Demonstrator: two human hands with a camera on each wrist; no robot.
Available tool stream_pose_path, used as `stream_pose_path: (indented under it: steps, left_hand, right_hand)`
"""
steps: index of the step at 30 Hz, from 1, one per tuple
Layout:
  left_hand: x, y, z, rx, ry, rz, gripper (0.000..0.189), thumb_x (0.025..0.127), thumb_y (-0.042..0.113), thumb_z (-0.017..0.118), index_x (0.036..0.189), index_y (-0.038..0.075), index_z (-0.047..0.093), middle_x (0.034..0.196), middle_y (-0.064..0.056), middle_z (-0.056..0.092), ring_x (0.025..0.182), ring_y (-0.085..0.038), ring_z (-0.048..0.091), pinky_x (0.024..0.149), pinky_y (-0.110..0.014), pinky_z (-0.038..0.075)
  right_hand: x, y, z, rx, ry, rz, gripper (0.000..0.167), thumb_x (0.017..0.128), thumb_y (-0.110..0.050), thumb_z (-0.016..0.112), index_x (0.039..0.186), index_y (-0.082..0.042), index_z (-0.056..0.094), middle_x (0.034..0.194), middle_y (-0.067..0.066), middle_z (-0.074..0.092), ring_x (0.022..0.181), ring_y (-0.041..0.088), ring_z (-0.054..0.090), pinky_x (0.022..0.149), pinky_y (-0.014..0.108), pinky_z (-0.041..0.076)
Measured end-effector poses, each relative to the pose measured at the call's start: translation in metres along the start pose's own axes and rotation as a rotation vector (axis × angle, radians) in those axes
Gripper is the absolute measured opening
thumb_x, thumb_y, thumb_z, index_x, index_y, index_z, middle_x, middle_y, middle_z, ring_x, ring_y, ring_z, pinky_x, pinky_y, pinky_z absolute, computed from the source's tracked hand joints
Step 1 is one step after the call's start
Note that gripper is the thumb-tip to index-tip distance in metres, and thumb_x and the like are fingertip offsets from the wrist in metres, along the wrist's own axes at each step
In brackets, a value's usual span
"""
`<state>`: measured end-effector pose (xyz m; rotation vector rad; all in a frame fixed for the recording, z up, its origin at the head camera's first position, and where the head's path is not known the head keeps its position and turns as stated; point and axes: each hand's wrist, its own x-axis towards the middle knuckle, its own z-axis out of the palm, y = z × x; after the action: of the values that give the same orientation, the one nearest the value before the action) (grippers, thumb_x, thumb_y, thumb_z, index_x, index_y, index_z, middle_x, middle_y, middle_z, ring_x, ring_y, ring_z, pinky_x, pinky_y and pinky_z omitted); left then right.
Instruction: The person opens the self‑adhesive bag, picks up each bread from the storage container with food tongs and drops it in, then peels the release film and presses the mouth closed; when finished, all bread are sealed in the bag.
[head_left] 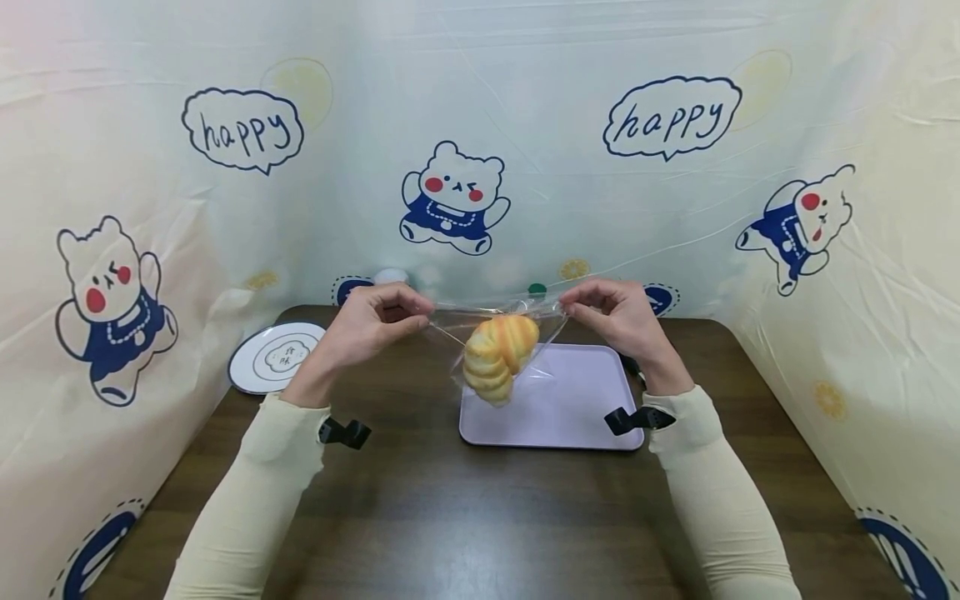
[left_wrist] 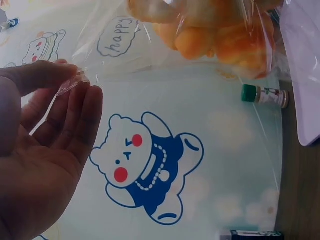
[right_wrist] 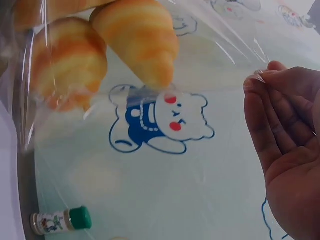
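Observation:
A clear plastic bag (head_left: 457,321) hangs stretched between my two hands, above the table. Inside it lie bread rolls (head_left: 497,357), golden with orange stripes; the right wrist view shows one as a tapered, croissant-like roll (right_wrist: 142,42). My left hand (head_left: 378,321) pinches one upper corner of the bag between thumb and fingertips. At the opposite corner, my right hand (head_left: 618,321) pinches the plastic the same way. Behind and below the bag sits a lilac tray (head_left: 577,400), partly covered by it in the head view.
A white plate (head_left: 258,358) with a dark rim lies at the table's left edge. Near the back stands a small green-capped bottle (left_wrist: 267,95). A dark object (head_left: 633,367) shows beside the tray, partly behind the right wrist. A printed curtain (head_left: 525,217) surrounds the brown table (head_left: 420,517).

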<state>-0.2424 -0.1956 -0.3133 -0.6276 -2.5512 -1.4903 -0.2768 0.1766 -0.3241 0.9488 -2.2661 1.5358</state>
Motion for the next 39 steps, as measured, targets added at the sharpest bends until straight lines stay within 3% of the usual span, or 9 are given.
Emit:
stream_pose_path:
  steps: [5,10,15,21,29,34,39]
  left_hand:
    - [0.002,-0.001,0.005,0.005,-0.049,-0.015,0.026,0.092,0.027,0.072,0.115,0.015,0.068,0.101,-0.007,0.066,0.088,-0.025,0.062,0.076,-0.024,0.053]
    - [0.005,-0.005,0.013,0.021,-0.153,-0.001,0.034,0.097,0.035,0.064,0.126,0.018,0.065,0.104,-0.006,0.067,0.087,-0.024,0.06,0.073,-0.032,0.053]
    - [0.009,-0.002,0.019,0.077,-0.232,0.001,0.036,0.104,0.041,0.049,0.123,0.019,0.07,0.101,-0.004,0.071,0.087,-0.023,0.062,0.076,-0.035,0.056]
    - [0.013,0.005,0.028,0.178,-0.232,0.025,0.042,0.104,0.048,0.044,0.111,0.021,0.075,0.11,0.001,0.075,0.103,-0.017,0.068,0.089,-0.039,0.056]
    - [0.023,0.019,0.058,0.075,-0.212,0.131,0.047,0.102,0.052,0.045,0.128,0.021,0.068,0.127,0.003,0.07,0.119,-0.015,0.064,0.1,-0.038,0.053]
    - [0.027,0.026,0.072,0.054,-0.2,0.169,0.043,0.102,0.049,0.05,0.126,0.021,0.07,0.118,0.004,0.072,0.103,-0.017,0.067,0.088,-0.035,0.057]
    - [0.026,0.028,0.078,0.067,-0.175,0.142,0.032,0.098,0.044,0.059,0.118,0.024,0.073,0.106,0.007,0.072,0.089,-0.016,0.063,0.078,-0.033,0.055]
  right_hand:
    - [0.003,-0.01,0.004,0.038,0.004,-0.043,0.012,0.09,0.001,0.068,0.1,0.004,0.073,0.092,-0.016,0.073,0.08,0.01,0.069,0.07,0.019,0.056]
    - [0.006,-0.019,0.008,0.073,0.004,-0.084,0.012,0.089,0.006,0.067,0.1,0.007,0.072,0.091,-0.015,0.073,0.081,0.006,0.068,0.072,0.02,0.056]
    - [0.007,-0.025,0.011,0.074,-0.015,-0.092,0.013,0.088,0.007,0.067,0.1,0.008,0.072,0.092,-0.015,0.073,0.083,0.006,0.068,0.075,0.019,0.056]
    - [0.007,-0.028,0.012,0.046,-0.043,-0.072,0.013,0.089,0.007,0.065,0.1,0.005,0.072,0.094,-0.014,0.072,0.087,0.004,0.066,0.078,0.02,0.056]
    - [0.007,-0.031,0.013,0.024,-0.087,-0.065,0.012,0.089,0.005,0.066,0.099,0.002,0.073,0.096,0.007,0.074,0.088,0.007,0.065,0.079,0.023,0.056]
    - [0.008,-0.031,0.015,0.007,-0.1,-0.076,0.012,0.09,0.004,0.065,0.098,0.002,0.074,0.098,0.017,0.072,0.088,0.005,0.064,0.08,0.025,0.056]
    - [0.008,-0.033,0.015,-0.011,-0.11,-0.068,0.012,0.09,0.002,0.067,0.099,0.0,0.074,0.099,0.016,0.072,0.088,0.011,0.065,0.082,0.025,0.056]
